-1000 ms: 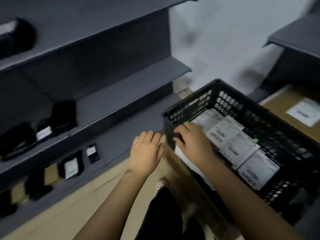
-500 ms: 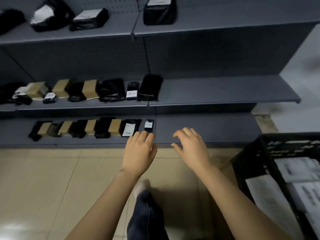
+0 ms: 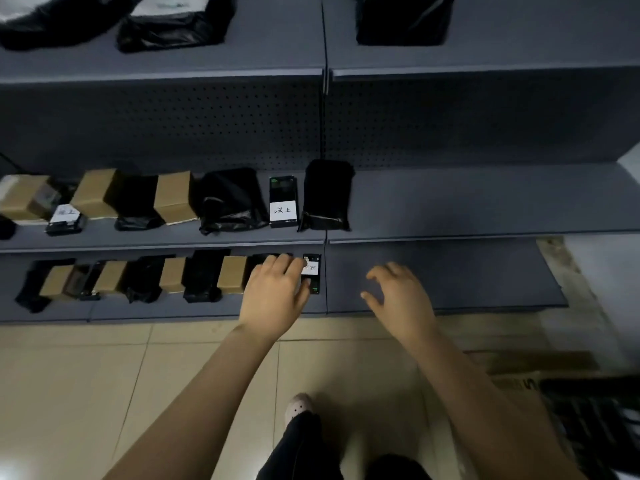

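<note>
Head view: the left hand (image 3: 275, 296) reaches to the bottom shelf (image 3: 450, 278), palm down, with its fingers stretched forward and close together, gripping nothing. Its fingertips lie over the near left side of a small black device (image 3: 314, 276), covering part of that device's white label. The handwriting on the label is too hidden to read, and whether the fingertips press on it I cannot tell. The device lies flat at the right end of the shelf's left section, just beside the seam between the two sections, with a small green mark at its front end.

The right hand (image 3: 401, 299) hovers over the bare right section of the same shelf, near the front edge. Its fingers are spread and loosely bent, and it holds nothing.

A row of brown cardboard boxes (image 3: 231, 275) and black bags runs left along the bottom shelf from the left hand.

On the middle shelf (image 3: 450, 202), directly above, a second black device (image 3: 283, 201) carries a white label handwritten "汉上". A black pouch (image 3: 327, 195) lies just beside it at the seam.

A black crate (image 3: 595, 420) sits on the tiled floor (image 3: 69, 393) at the lower right.
</note>
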### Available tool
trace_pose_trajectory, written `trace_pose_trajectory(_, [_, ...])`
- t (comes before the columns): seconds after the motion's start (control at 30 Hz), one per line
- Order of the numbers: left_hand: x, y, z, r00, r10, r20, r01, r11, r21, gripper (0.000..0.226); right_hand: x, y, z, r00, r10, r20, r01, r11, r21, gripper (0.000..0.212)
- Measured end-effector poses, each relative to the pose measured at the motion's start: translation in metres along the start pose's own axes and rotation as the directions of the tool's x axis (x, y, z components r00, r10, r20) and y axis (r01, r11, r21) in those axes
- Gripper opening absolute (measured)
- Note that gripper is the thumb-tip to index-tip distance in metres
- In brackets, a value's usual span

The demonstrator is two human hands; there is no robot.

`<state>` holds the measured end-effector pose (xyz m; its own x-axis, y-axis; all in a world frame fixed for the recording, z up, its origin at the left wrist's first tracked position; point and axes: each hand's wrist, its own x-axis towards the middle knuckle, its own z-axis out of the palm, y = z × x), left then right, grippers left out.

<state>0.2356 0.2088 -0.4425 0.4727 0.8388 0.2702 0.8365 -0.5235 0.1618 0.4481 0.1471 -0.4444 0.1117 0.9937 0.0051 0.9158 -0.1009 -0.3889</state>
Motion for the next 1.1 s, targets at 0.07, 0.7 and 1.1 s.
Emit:
trace_pose_trajectory(0.07, [0.014, -0.014, 0.009, 0.999, -0.011, 0.041, 0.012, 1.0, -0.02, 0.025, 0.014, 0.0, 0.011, 0.998, 0.055, 0.027, -0.056, 0.998, 0.015, 0.028])
trace_pose_trajectory(0.7, [0.167, -0.096, 0.21, 0.975, -0.134, 0.179, 0.182, 0.938, -0.293, 0.068, 0.233, 0.074, 0.178, 0.979, 0.203, 0.011, -0.198, 0.941, 0.273, 0.047])
trace_pose_trajectory(1.1, [0.154, -0.061, 0.235, 0.968, -0.17, 0.187, 0.246, 0.795, -0.554, 0.058, 0.208, 0.093, 0.168, 0.919, 0.291, -0.267, -0.099, 0.825, 0.557, 0.018])
